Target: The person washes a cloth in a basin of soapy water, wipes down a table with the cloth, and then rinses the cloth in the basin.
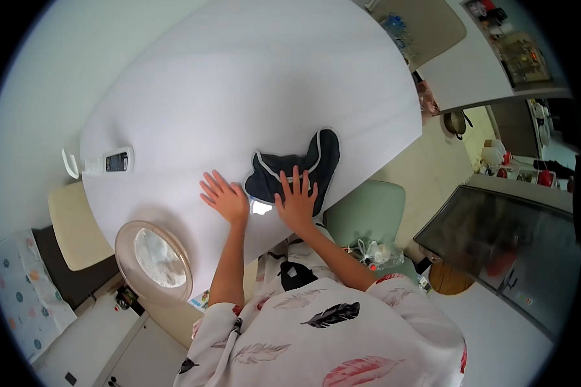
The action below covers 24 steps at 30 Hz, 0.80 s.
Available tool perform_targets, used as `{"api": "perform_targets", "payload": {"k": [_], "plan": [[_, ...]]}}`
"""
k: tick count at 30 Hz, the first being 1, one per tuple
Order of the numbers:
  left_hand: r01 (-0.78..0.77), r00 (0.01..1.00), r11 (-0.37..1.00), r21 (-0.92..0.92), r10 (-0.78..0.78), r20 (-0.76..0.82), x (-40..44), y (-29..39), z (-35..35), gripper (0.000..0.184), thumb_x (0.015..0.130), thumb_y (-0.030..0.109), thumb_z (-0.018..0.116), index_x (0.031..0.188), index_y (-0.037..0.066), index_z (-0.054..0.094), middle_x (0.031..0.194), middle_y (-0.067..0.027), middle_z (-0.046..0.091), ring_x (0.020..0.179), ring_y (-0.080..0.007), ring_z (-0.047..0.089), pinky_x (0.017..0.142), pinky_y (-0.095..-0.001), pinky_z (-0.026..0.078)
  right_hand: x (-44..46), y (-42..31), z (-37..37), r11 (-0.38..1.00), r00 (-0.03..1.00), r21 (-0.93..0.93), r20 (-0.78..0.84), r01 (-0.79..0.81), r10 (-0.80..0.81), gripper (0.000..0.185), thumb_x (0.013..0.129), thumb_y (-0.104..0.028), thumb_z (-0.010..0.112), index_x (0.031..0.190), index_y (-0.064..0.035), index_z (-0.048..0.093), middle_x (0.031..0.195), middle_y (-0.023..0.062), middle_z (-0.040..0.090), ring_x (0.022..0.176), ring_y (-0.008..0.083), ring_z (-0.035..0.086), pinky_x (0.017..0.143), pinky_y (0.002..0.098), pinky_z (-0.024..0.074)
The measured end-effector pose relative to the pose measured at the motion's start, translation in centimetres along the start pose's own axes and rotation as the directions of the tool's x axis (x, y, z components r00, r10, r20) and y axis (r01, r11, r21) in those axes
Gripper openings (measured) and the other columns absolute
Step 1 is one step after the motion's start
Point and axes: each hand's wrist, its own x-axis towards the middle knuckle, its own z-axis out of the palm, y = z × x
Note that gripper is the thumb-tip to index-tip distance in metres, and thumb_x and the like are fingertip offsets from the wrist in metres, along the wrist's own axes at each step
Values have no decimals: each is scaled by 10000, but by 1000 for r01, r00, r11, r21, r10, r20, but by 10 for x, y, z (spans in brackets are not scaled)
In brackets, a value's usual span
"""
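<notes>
A dark navy fabric piece with pale piping lies flat near the table's front edge; its exact kind is unclear. My right hand rests on it, fingers spread and pointing away from me. To the left of the cloth, my left hand is spread over the bare white table, holding nothing. Between the two hands, just below the cloth, shows a bright white patch that may be glare.
A round bowl with something whitish inside sits at the left front edge. Behind it stands a white device with a dark screen. A green chair bearing a plastic bag is at right, a beige chair at left.
</notes>
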Motion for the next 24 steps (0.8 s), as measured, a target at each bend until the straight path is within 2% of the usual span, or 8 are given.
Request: {"api": "perform_targets", "payload": {"k": [3, 4, 8, 15, 17, 20, 23, 24], "plan": [[-10, 1000, 999, -39, 10, -22, -1, 0, 1, 583, 851, 228, 382, 1388, 60, 228, 1459, -148, 154, 1345, -359, 82, 1062, -518, 34, -1, 3, -1, 1000, 999, -12, -36, 14, -15, 592, 816, -344, 519, 1359, -194, 335, 1379, 146, 304, 1227, 356, 315, 891, 553, 295], [-29, 999, 998, -50, 28, -26, -2, -1, 1, 583, 851, 228, 382, 1388, 60, 228, 1459, -148, 154, 1345, -359, 82, 1062, -518, 34, -1, 6, 0, 993, 995, -106, -73, 58, -66, 588, 818, -365, 513, 1353, -188, 344, 1331, 144, 357, 1161, 342, 373, 820, 516, 344], [-29, 999, 999, -32, 28, -21, 2, 0, 1, 587, 847, 232, 384, 1385, 51, 231, 1458, -162, 148, 1343, -370, 86, 1062, -520, 42, -25, -2, 9, 978, 999, -206, -34, -33, 27, 597, 803, -380, 519, 1343, -186, 356, 1306, 144, 374, 1100, 327, 402, 745, 479, 379], [-41, 997, 999, 17, 42, -60, 1, -4, 9, 577, 853, 234, 387, 1379, 47, 240, 1454, -169, 156, 1335, -375, 123, 1058, -527, 83, -42, 2, 8, 987, 998, -147, -23, -64, 61, 593, 800, -358, 527, 1338, -170, 360, 1296, 147, 371, 1096, 322, 388, 775, 484, 374], [-68, 995, 998, 16, 69, -68, -2, -6, 10, 573, 856, 233, 386, 1378, 49, 243, 1453, -170, 159, 1333, -375, 129, 1056, -529, 90, -43, -1, 15, 989, 990, -136, -133, -60, 41, 593, 800, -344, 531, 1335, -151, 360, 1303, 161, 359, 1106, 326, 377, 803, 490, 363], [-71, 994, 997, 36, 74, -78, 1, -8, 14, 541, 862, 232, 378, 1364, 56, 280, 1449, -170, 170, 1330, -377, 140, 1053, -533, 98, -43, 0, 13, 996, 986, -60, -154, -73, 63, 592, 795, -330, 546, 1326, -137, 372, 1313, 172, 349, 1123, 337, 365, 830, 492, 346], [-112, 992, 992, -58, 108, -72, -1, -8, 13, 507, 836, 173, 414, 1324, 56, 345, 1420, -174, 229, 1314, -382, 175, 1053, -530, 102, -45, 0, 10, 994, 978, 9, -177, -110, 110, 575, 789, -340, 562, 1305, -141, 406, 1327, 169, 340, 1153, 338, 348, 851, 494, 324], [-171, 984, 970, -171, 158, -87, -4, -5, 7, 482, 814, 138, 438, 1286, 53, 389, 1385, -174, 277, 1288, -378, 217, 1040, -531, 130, -46, 0, 5, 988, 981, 118, -153, -100, 118, 542, 795, -338, 554, 1285, -144, 427, 1343, 161, 325, 1169, 342, 336, 883, 499, 306]]}}
